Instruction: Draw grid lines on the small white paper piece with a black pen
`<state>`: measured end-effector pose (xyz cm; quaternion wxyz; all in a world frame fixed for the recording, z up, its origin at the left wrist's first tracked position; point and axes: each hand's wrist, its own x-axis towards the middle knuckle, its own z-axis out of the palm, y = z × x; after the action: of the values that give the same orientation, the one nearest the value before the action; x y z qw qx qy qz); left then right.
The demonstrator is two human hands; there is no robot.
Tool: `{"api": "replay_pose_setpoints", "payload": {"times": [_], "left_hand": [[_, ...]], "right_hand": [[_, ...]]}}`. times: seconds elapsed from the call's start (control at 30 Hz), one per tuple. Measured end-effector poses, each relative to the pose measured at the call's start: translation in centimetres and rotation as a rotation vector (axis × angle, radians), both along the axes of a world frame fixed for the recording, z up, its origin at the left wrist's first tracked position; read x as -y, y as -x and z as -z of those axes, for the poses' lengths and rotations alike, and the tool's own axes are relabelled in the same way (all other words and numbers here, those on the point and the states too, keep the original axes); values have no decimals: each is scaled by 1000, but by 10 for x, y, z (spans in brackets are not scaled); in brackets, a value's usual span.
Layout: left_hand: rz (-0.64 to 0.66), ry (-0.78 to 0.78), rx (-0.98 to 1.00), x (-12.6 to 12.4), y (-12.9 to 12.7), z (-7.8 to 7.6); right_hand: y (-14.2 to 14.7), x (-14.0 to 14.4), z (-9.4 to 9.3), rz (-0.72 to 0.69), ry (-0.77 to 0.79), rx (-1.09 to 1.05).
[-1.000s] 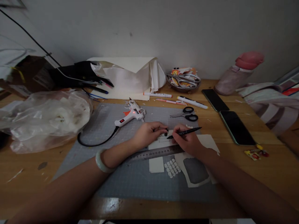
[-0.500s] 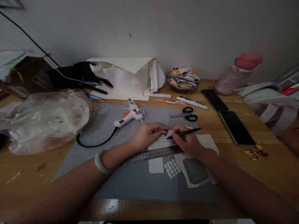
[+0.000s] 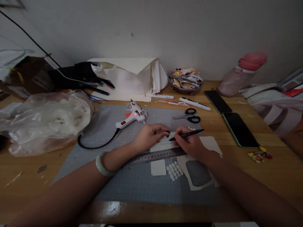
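Black pen (image 3: 189, 133) sat gripped in the right hand (image 3: 189, 144), its tip at the white card (image 3: 163, 147).
The 2 forearms slanted inward; the left hand (image 3: 148, 135) bent thumb and fingers together near the card's far edge, though whether they pinched anything was unclear. The card lay toward the grey mat's (image 3: 123, 183) right edge, above a ruler (image 3: 163, 154).
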<state>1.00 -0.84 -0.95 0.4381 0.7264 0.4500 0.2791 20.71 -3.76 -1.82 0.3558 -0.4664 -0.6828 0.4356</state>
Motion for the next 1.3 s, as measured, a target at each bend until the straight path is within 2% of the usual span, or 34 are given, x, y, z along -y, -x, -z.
{"api": "replay_pose_setpoints", "payload": {"times": [0.33,0.6,0.83,1.17,1.3], "left_hand": [[29,25,-20,0,0,1],[51,26,-8,-1,0,3],[71,47,28,-3,-1,1],[90,32,15,-4,-1,7],[98,4,8,-3,-3,6]], "right_hand": [[-2,-1,5,1,-18,4],[0,1,1,12,-51,33],[1,3,-2,45,-286,185],[2,7,-1,-128,-605,424],[4,6,1,-164,-809,505]]}}
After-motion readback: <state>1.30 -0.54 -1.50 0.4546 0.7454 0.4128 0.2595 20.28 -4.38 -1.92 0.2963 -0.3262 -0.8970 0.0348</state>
